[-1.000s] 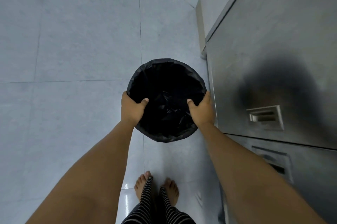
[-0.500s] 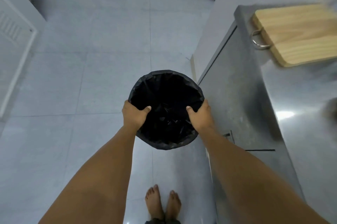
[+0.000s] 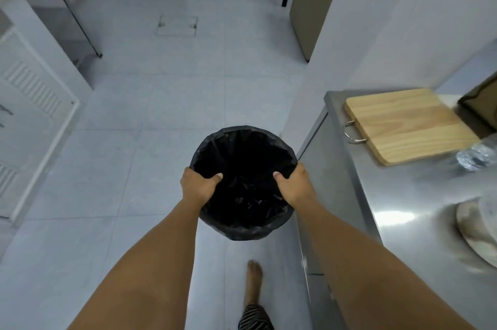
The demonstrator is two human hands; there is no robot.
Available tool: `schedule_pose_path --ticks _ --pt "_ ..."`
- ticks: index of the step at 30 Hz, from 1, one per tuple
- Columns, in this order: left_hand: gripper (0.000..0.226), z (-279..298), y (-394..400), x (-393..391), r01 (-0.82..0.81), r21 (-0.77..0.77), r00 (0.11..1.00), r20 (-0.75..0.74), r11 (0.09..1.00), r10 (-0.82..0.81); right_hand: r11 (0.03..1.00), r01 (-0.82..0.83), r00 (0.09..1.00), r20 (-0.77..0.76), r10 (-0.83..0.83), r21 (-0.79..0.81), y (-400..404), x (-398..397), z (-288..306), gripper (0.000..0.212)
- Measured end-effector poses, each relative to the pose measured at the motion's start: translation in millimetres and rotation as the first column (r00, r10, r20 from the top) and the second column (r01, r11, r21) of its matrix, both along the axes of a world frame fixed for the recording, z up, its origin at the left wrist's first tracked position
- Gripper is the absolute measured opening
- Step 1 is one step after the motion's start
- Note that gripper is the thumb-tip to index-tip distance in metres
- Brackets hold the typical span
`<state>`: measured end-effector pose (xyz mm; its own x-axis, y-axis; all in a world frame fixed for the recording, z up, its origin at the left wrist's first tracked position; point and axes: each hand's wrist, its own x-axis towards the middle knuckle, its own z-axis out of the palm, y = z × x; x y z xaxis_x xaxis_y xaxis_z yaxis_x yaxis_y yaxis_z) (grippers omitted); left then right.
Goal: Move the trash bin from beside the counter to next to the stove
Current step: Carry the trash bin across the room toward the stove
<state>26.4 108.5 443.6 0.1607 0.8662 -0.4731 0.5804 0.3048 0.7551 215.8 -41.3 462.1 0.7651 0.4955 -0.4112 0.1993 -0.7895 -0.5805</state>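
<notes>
Person is holding the trash bin [image 3: 243,181] out in front, both arms extended. Bin is round, lined with a black bag [image 3: 242,230] folded over the rim. Left hand [image 3: 197,186] clamps the left rim: thumb hooked inside over the liner, fingers wrapped down the outside (fingers themselves hidden behind the bin wall). Right hand [image 3: 293,184] mirrors it on the right rim, thumb inside, rest outside. Both grips closed on the rim, not pinching the bag alone as far as I can see.

Bin sits over the pale tiled floor [image 3: 161,128], just beside the near corner of the steel counter [image 3: 398,189], not touching it that I can tell. Whether the base is off the floor: cannot tell from this angle.

On the counter: wooden cutting board [image 3: 406,125] with a metal loop handle [image 3: 352,132] pointing toward the bin, a clear plastic bottle [image 3: 476,156] at its near right corner, blurred pale dish [image 3: 476,230] at the right edge.

One bare foot [image 3: 254,284] on the floor below the bin, striped trouser leg [image 3: 254,319] above it. White louvred panel [image 3: 32,93] on the left, floor hatch [image 3: 177,25] further ahead.
</notes>
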Motion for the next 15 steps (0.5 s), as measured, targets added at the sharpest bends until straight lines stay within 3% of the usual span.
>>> schedule_pose_path --ticks 15 --pt "0.094 21 109 120 -0.073 -0.018 0.996 0.059 0.997 0.074 0.997 -0.078 0.997 0.009 0.079 -0.016 121 135 35 0.078"
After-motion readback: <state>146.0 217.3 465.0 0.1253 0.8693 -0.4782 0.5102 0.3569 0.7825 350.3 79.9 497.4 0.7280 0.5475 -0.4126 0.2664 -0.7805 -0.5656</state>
